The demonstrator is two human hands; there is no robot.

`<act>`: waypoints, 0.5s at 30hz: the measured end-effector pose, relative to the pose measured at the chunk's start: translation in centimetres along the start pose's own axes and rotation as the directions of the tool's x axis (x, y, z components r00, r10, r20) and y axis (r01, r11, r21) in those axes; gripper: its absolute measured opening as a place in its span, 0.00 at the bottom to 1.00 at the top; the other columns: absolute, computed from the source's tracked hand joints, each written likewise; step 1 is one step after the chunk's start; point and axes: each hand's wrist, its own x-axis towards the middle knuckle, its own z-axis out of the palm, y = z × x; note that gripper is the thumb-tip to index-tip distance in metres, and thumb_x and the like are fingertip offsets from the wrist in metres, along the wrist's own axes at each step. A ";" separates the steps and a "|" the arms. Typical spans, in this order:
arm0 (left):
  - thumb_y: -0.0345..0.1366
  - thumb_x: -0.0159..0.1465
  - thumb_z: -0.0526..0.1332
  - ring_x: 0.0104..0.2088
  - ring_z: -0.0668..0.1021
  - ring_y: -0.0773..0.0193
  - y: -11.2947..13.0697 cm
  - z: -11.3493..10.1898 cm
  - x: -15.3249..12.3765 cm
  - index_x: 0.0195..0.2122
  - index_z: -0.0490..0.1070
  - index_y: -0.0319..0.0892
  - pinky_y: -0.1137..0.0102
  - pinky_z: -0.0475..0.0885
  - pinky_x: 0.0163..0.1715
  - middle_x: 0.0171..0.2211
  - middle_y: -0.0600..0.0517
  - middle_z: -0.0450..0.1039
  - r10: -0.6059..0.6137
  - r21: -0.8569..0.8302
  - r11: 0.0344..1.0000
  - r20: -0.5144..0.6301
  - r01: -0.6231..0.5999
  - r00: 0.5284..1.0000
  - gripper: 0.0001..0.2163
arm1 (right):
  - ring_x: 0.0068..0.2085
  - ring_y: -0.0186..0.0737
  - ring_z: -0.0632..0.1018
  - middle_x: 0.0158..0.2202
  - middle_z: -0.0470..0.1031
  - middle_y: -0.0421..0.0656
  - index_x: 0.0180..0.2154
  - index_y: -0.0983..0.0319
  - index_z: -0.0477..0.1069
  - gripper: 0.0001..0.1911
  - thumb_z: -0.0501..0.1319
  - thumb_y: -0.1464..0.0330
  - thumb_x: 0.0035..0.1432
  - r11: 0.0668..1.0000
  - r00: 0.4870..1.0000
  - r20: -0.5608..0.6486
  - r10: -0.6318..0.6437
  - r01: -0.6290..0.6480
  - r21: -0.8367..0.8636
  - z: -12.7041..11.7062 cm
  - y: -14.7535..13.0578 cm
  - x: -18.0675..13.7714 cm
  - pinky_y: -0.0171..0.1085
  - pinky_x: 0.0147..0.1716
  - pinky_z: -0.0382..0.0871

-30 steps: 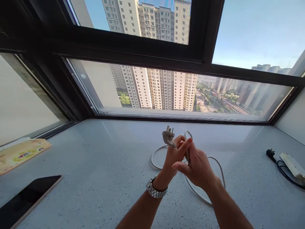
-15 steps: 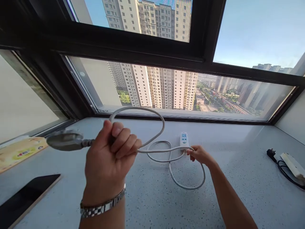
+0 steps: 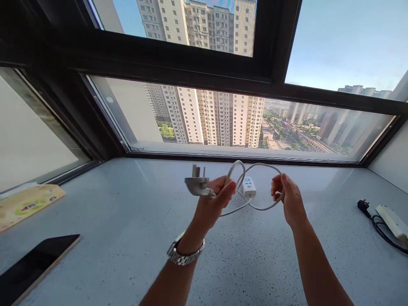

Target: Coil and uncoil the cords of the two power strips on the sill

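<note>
A white power strip [image 3: 249, 187] with blue-marked sockets lies on the speckled sill near the window, its grey-white cord [image 3: 266, 165] looping above it. My left hand [image 3: 215, 199] is closed round the cord just behind the grey plug [image 3: 196, 183], whose metal pins point up. Fingers of my right hand [image 3: 287, 197] are curled round the cord's loop on the right. Between the two hands the cord makes crossing loops, partly in front of the strip. A metal-band watch [image 3: 185, 255] circles my left wrist.
Far right on the sill [image 3: 153, 238] lie another white strip [image 3: 392, 222] and a black plug [image 3: 363, 206] with its cord. At left are a dark-screened phone or tablet [image 3: 36, 263] and a yellow package [image 3: 32, 206]. Dark window frames [image 3: 242, 159] border the back.
My left hand has moved right and away from me with the plug, closer to the strip. My right hand has moved slightly up and right, from the strip's cord end onto the cord loop.
</note>
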 end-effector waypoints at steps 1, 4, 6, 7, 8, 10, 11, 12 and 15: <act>0.56 0.51 0.67 0.16 0.53 0.75 -1.1 1.0 0.1 0.20 0.66 0.40 0.76 0.46 0.15 0.15 0.60 0.52 -0.042 0.020 0.999 0.035 0.041 0.999 0.23 | 0.27 0.35 0.70 0.27 0.67 0.40 0.31 0.60 0.66 0.26 0.49 0.44 0.60 0.990 0.995 0.038 -0.088 0.092 -0.104 0.7 -0.7 -0.7 0.34 0.25 0.63; 0.57 0.49 0.68 0.19 0.54 0.74 -3.4 3.4 -0.3 0.21 0.63 0.40 0.75 0.49 0.17 0.17 0.60 0.52 -0.109 -0.023 0.994 0.082 0.111 0.991 0.24 | 0.31 0.37 0.70 0.29 0.69 0.42 0.28 0.60 0.67 0.29 0.41 0.48 0.66 0.874 0.925 0.266 -0.270 0.352 -0.337 1.9 -2.0 -2.6 0.36 0.29 0.64; 0.58 0.49 0.67 0.19 0.53 0.74 -4.1 4.4 -0.8 0.21 0.60 0.41 0.75 0.49 0.18 0.17 0.61 0.50 -0.168 -0.115 0.978 0.079 0.177 0.983 0.25 | 0.29 0.36 0.69 0.28 0.68 0.43 0.26 0.60 0.68 0.32 0.39 0.49 0.67 0.796 0.861 0.393 -0.321 0.471 -0.380 2.1 -2.4 -3.3 0.35 0.27 0.62; 0.58 0.50 0.66 0.19 0.53 0.74 -4.2 4.8 -1.0 0.21 0.60 0.41 0.74 0.49 0.17 0.17 0.61 0.49 -0.207 -0.159 0.963 0.086 0.219 0.975 0.25 | 0.28 0.36 0.68 0.28 0.68 0.43 0.26 0.61 0.69 0.33 0.39 0.48 0.67 0.765 0.837 0.430 -0.339 0.511 -0.392 2.2 -2.4 -3.4 0.35 0.26 0.61; 0.58 0.50 0.66 0.18 0.53 0.74 -4.1 5.0 -1.1 0.21 0.60 0.41 0.74 0.48 0.17 0.17 0.61 0.49 -0.247 -0.194 0.945 0.102 0.263 0.964 0.25 | 0.28 0.36 0.68 0.28 0.68 0.43 0.26 0.61 0.70 0.34 0.39 0.47 0.66 0.741 0.825 0.441 -0.352 0.534 -0.407 2.2 -2.4 -3.4 0.35 0.26 0.61; 0.57 0.50 0.66 0.18 0.52 0.75 -3.9 5.2 -1.2 0.21 0.60 0.41 0.74 0.47 0.17 0.16 0.61 0.49 -0.303 -0.235 0.913 0.153 0.333 0.941 0.24 | 0.28 0.37 0.68 0.27 0.68 0.43 0.24 0.61 0.70 0.34 0.41 0.46 0.66 0.728 0.833 0.386 -0.396 0.541 -0.422 2.4 -2.2 -3.4 0.36 0.26 0.61; 0.57 0.50 0.67 0.17 0.51 0.75 -3.6 5.3 -1.2 0.20 0.60 0.41 0.74 0.46 0.17 0.16 0.61 0.49 -0.311 -0.243 0.907 0.168 0.345 0.936 0.24 | 0.28 0.37 0.69 0.25 0.67 0.43 0.23 0.60 0.70 0.33 0.42 0.48 0.66 0.742 0.844 0.319 -0.432 0.533 -0.407 2.5 -2.1 -3.4 0.36 0.26 0.61; 0.56 0.51 0.67 0.17 0.51 0.75 -3.3 5.2 -1.1 0.20 0.60 0.41 0.74 0.45 0.17 0.15 0.62 0.48 -0.305 -0.252 0.907 0.161 0.338 0.939 0.24 | 0.27 0.37 0.68 0.23 0.66 0.43 0.23 0.60 0.70 0.31 0.43 0.50 0.67 0.765 0.852 0.232 -0.469 0.523 -0.375 2.8 -1.8 -3.5 0.36 0.26 0.61; 0.53 0.53 0.67 0.16 0.50 0.75 -1.5 4.4 -0.7 0.18 0.56 0.41 0.75 0.46 0.16 0.13 0.62 0.47 -0.203 -0.357 0.916 -0.020 0.182 0.979 0.25 | 0.23 0.36 0.66 0.19 0.64 0.41 0.22 0.60 0.69 0.27 0.47 0.55 0.67 0.812 0.835 -0.017 -0.551 0.531 -0.242 3.7 -0.9 -4.0 0.37 0.22 0.59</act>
